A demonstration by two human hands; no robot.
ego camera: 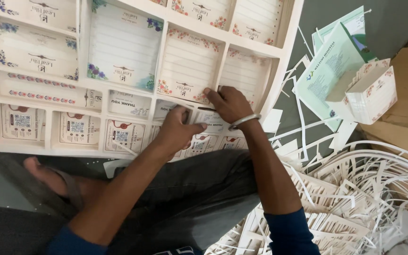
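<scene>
Fingers of my right hand [230, 103] and left hand [178, 130] are pressing, uncurled, gripping nothing, on a small card [213, 120] still in the die-cut sheet [119, 61]; most cards remaining unpunched, trimmings [355, 198] piling beside.

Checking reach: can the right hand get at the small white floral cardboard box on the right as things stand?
Probably yes: the right hand rests on the white die-cut printed sheet, and only paper strips lie before the small white floral cardboard box.

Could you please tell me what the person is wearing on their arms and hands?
Both arms have dark blue sleeves pushed up above the elbows, leaving the forearms bare. The right hand has a plain silver metal bangle at the wrist. The left hand wears nothing.
</scene>
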